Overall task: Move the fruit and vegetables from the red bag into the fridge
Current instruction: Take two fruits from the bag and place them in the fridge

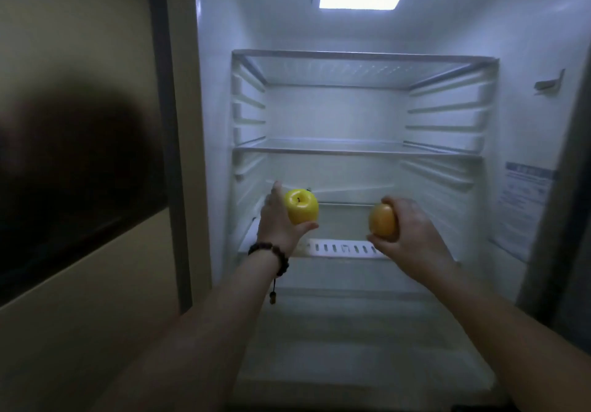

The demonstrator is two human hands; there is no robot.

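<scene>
Head view: my left hand [276,219] holds a yellow apple [302,206], my right hand [404,231] grips an orange [382,220], both up inside the open fridge [524,143], under the lower shelf [358,148].

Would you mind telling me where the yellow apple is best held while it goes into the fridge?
Hold the yellow apple round its widest part, coming from the side. It is round and smooth, stem dimple up, so a grip round the middle should slip least. The left hand already does this: palm against its left side, thumb under it. The right hand holds the orange.
</scene>
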